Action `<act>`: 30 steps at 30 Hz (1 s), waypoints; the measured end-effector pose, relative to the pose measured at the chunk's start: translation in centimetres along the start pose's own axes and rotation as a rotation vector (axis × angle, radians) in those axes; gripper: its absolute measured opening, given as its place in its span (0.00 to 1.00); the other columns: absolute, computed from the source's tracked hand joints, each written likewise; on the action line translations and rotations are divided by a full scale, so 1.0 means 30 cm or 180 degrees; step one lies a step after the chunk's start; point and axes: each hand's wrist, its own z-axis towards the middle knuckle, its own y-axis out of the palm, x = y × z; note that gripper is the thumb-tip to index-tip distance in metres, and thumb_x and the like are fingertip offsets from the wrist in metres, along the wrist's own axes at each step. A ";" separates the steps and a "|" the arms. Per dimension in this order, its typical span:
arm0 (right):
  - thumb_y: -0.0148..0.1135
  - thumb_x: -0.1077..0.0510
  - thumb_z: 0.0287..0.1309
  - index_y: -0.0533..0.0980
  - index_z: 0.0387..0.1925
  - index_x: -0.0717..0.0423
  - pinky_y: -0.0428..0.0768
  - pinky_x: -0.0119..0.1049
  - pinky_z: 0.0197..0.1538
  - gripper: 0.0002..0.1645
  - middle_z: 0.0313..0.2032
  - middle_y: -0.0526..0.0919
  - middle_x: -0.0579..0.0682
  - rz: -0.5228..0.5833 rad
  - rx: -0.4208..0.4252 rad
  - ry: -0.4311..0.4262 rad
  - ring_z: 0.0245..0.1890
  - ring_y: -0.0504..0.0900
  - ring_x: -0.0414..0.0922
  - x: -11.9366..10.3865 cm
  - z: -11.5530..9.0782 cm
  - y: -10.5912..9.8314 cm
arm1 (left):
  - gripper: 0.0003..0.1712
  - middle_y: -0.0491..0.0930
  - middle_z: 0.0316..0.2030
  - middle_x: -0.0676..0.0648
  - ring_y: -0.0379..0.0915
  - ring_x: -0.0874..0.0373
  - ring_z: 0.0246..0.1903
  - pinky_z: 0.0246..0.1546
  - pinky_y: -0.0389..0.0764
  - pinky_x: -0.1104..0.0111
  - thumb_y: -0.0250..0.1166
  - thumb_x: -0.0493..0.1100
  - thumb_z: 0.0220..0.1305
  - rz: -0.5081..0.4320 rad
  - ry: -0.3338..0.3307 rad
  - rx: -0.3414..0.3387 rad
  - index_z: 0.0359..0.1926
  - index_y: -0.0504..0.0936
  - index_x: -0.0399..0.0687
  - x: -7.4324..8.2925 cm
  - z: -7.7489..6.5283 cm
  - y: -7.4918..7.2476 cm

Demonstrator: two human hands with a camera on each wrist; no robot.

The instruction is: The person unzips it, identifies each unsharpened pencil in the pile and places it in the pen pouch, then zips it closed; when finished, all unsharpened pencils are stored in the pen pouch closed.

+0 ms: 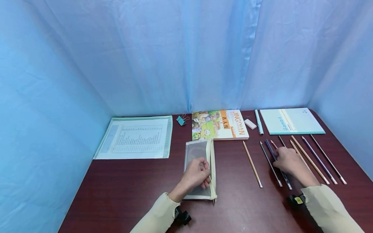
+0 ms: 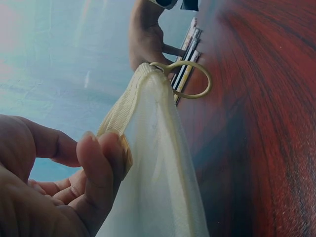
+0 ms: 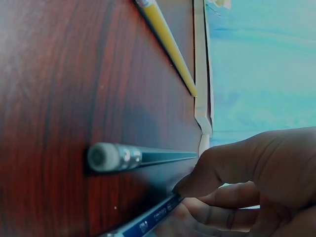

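Observation:
A translucent zip pouch [image 1: 198, 150] with cream edging lies in the middle of the table. My left hand [image 1: 196, 174] is over it and pinches its cream zip edge between thumb and finger. In the left wrist view, a looped pull tab [image 2: 210, 81] stands out from the pouch's end. To the right, my right hand [image 1: 288, 161] pinches a dark blue pencil [image 3: 158, 217] partway along its length. A dark pencil [image 3: 163, 155] with a white eraser lies beside it. My right hand partly covers other pencils underneath.
More pencils [image 1: 310, 158] lie to the right, and a yellow pencil [image 1: 253, 165] lies alone. Behind are a picture book [image 1: 218, 124], eraser [image 1: 250, 124], pen [image 1: 258, 121], notebook [image 1: 291, 121] and binder clip [image 1: 181, 120]. A document sleeve [image 1: 134, 139] lies left; blue curtains [image 1: 145, 58] surround the table.

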 end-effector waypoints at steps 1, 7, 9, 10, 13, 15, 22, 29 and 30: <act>0.61 0.65 0.42 0.69 0.20 0.59 0.63 0.33 0.24 0.08 0.17 0.67 0.47 0.0037 -0.0010 0.0014 0.20 0.68 0.45 0.001 -0.002 -0.005 | 0.07 0.76 0.12 0.45 0.72 0.62 0.08 0.08 0.79 0.64 0.53 0.27 0.58 0.0003 0.0000 0.0002 0.29 0.69 0.41 0.000 0.000 0.000; 0.64 0.62 0.46 0.76 0.34 0.70 0.69 0.34 0.23 0.15 0.23 0.77 0.54 0.0255 0.0002 0.0092 0.22 0.74 0.46 0.014 -0.008 -0.029 | 0.07 0.77 0.13 0.44 0.72 0.61 0.08 0.09 0.80 0.62 0.53 0.27 0.58 0.0020 -0.0008 0.0003 0.29 0.69 0.41 0.002 0.000 0.000; 0.66 0.60 0.46 0.77 0.35 0.71 0.70 0.34 0.24 0.17 0.24 0.79 0.56 0.0338 0.0071 0.0097 0.23 0.75 0.45 0.018 -0.009 -0.032 | 0.06 0.77 0.13 0.43 0.72 0.61 0.08 0.09 0.80 0.62 0.53 0.27 0.58 0.0025 -0.0011 0.0003 0.29 0.69 0.41 0.002 0.000 -0.001; 0.66 0.59 0.47 0.77 0.36 0.71 0.71 0.33 0.25 0.18 0.26 0.81 0.57 0.0381 0.0111 0.0096 0.24 0.76 0.45 0.021 -0.009 -0.033 | 0.06 0.77 0.13 0.43 0.72 0.61 0.08 0.09 0.80 0.62 0.53 0.27 0.58 0.0024 -0.0013 0.0002 0.29 0.69 0.41 0.002 0.000 -0.001; 0.66 0.59 0.49 0.76 0.42 0.74 0.79 0.34 0.24 0.23 0.31 0.83 0.61 0.0748 0.0143 0.0166 0.25 0.79 0.43 0.028 -0.012 -0.028 | 0.07 0.77 0.13 0.43 0.72 0.61 0.08 0.09 0.79 0.64 0.53 0.27 0.58 0.0021 -0.0019 0.0001 0.29 0.69 0.41 0.001 0.000 -0.001; 0.64 0.60 0.51 0.73 0.46 0.76 0.84 0.37 0.24 0.24 0.32 0.83 0.62 0.1115 0.0087 0.0241 0.24 0.80 0.41 0.032 -0.014 -0.019 | 0.07 0.77 0.13 0.44 0.72 0.61 0.08 0.09 0.79 0.65 0.53 0.27 0.58 0.0018 -0.0022 -0.0002 0.29 0.69 0.41 0.001 0.001 -0.002; 0.55 0.68 0.65 0.61 0.62 0.82 0.90 0.39 0.34 0.29 0.35 0.83 0.52 0.2373 -0.0243 0.0144 0.29 0.84 0.34 0.049 -0.014 0.016 | 0.06 0.77 0.13 0.44 0.72 0.61 0.08 0.09 0.78 0.66 0.53 0.28 0.58 0.0041 -0.0013 -0.0007 0.29 0.69 0.41 0.000 0.001 -0.003; 0.52 0.68 0.69 0.55 0.65 0.82 0.91 0.39 0.37 0.30 0.33 0.87 0.40 0.3295 -0.0647 -0.0030 0.35 0.89 0.36 0.058 -0.007 0.038 | 0.06 0.77 0.13 0.44 0.72 0.61 0.08 0.08 0.77 0.68 0.53 0.28 0.59 0.0041 0.0000 -0.0002 0.29 0.69 0.41 -0.003 0.001 -0.002; 0.52 0.67 0.69 0.56 0.64 0.81 0.91 0.39 0.38 0.29 0.34 0.87 0.40 0.3402 -0.0692 -0.0044 0.36 0.89 0.37 0.057 -0.006 0.041 | 0.06 0.77 0.13 0.44 0.72 0.61 0.08 0.08 0.77 0.68 0.53 0.28 0.59 0.0038 0.0003 -0.0001 0.29 0.69 0.41 -0.004 0.001 -0.002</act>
